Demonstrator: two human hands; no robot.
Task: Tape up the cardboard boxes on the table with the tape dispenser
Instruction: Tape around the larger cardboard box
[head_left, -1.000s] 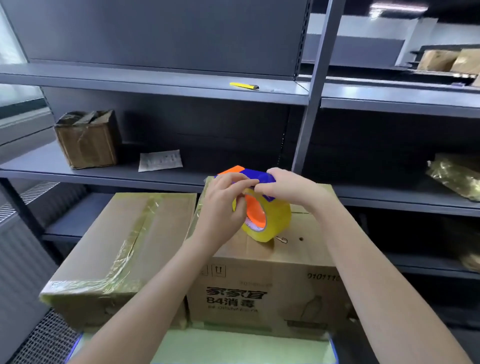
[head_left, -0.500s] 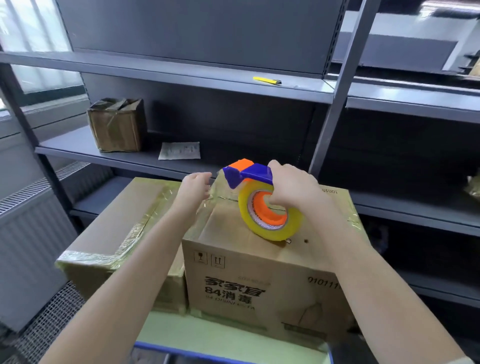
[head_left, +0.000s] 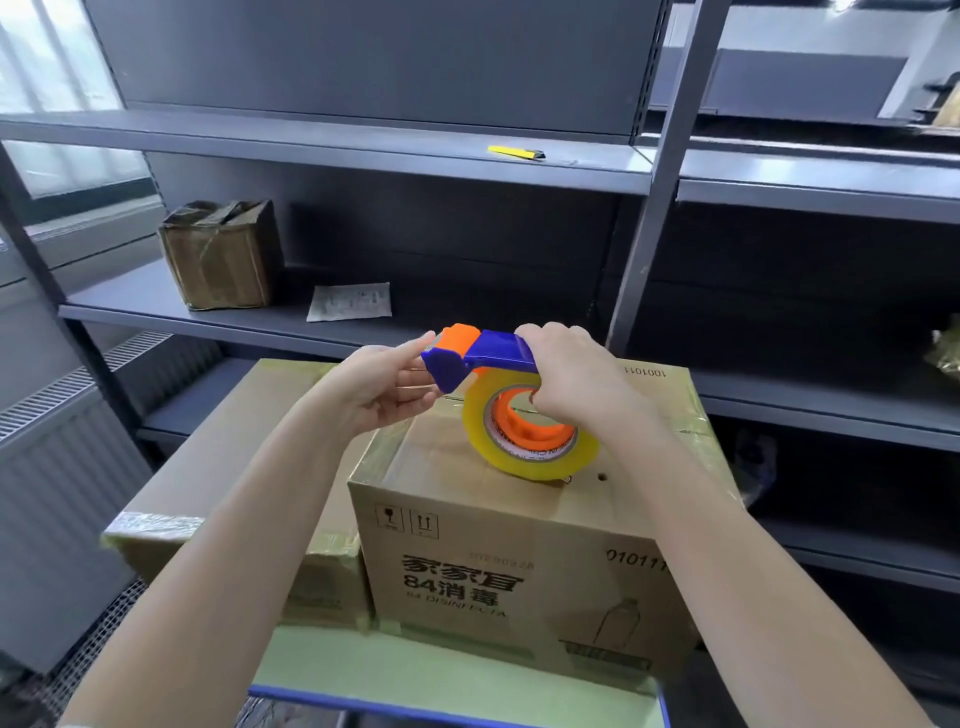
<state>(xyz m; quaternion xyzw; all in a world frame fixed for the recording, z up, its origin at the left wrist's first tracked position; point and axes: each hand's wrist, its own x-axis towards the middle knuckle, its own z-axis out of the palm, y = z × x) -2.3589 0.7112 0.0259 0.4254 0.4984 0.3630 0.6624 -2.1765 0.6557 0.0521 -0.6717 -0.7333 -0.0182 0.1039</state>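
Note:
A blue and orange tape dispenser (head_left: 483, 351) with a yellowish tape roll (head_left: 530, 436) is held just above a printed cardboard box (head_left: 498, 561). My right hand (head_left: 576, 374) grips the dispenser, fingers through the roll's orange core. My left hand (head_left: 382, 387) is at the dispenser's cutter end, its fingertips at the blue and orange tip; whether they pinch the tape end cannot be told. A second, lower cardboard box (head_left: 228, 457) with tape on its edges lies to the left, touching the printed box.
Both boxes sit on a pale green table (head_left: 426, 675) with a blue edge. Grey metal shelving (head_left: 363, 156) stands behind, carrying a small taped box (head_left: 223, 254), a paper sheet (head_left: 349, 301) and a yellow utility knife (head_left: 515, 152). A radiator (head_left: 57, 447) is at the left.
My left hand dropped to the lower box's edge, then came back up to the dispenser's cutter end. The dispenser stayed over the printed box. My head moved closer and to the right.

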